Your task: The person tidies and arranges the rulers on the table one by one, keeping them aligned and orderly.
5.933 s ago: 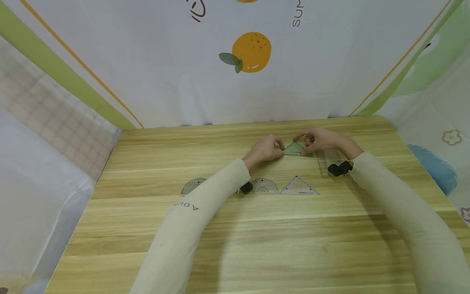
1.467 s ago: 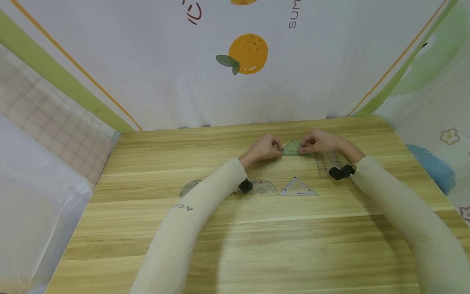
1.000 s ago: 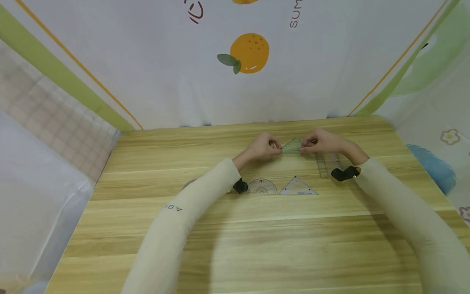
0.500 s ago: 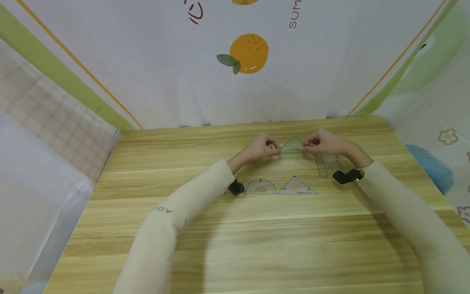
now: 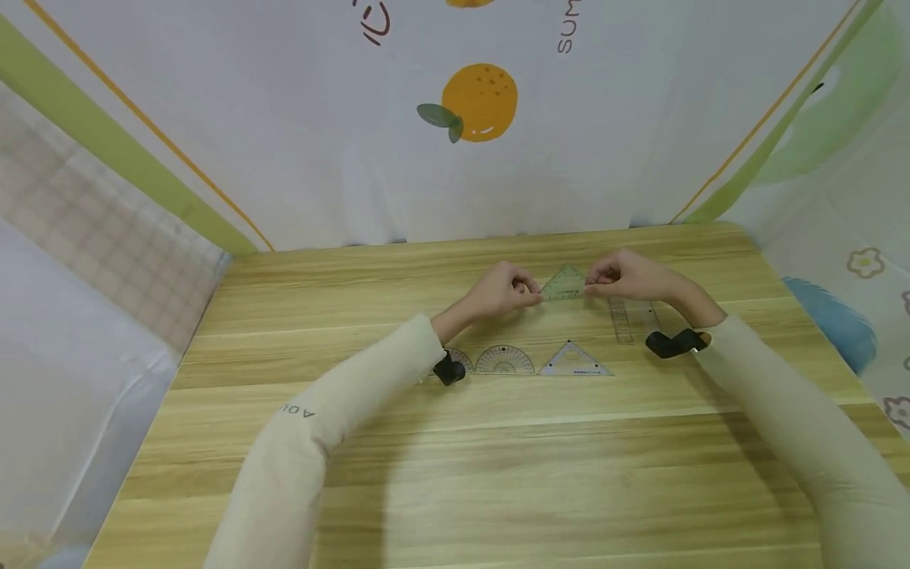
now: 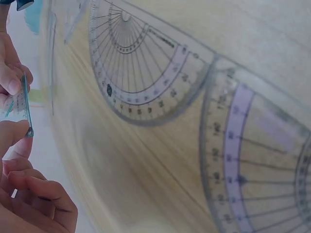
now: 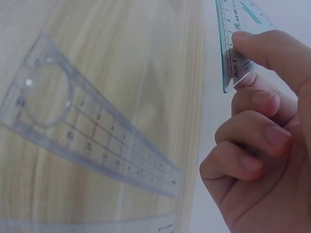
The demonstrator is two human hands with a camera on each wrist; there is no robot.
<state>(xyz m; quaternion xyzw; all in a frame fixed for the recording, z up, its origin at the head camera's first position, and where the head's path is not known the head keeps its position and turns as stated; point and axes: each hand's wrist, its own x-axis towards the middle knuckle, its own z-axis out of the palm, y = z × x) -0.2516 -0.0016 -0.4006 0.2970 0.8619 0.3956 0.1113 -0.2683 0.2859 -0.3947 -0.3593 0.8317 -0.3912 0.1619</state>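
Observation:
A green see-through triangular set square (image 5: 564, 284) is held up between my two hands near the back of the table. My left hand (image 5: 498, 290) pinches its left corner between thumb and fingertips. At the right corner, my right hand (image 5: 629, 278) pinches it between thumb and index finger, the other fingers curled. In the right wrist view the set square (image 7: 238, 34) shows its centimetre scale under the thumb. Part of the set square (image 6: 22, 107) appears nearly edge-on in the left wrist view, both hands at it.
A clear ruler (image 5: 622, 322) and another clear piece (image 5: 650, 318) lie below my right hand. In front, a protractor (image 5: 505, 362) and a clear triangular set square (image 5: 576, 370) lie in a row with another protractor (image 5: 460, 359), partly hidden by the left wrist camera (image 5: 449, 369).
Earlier my right hand reached across the green set square's top; now both hands hold its lower corners and more of it shows. My left forearm has shifted left, uncovering part of a protractor.

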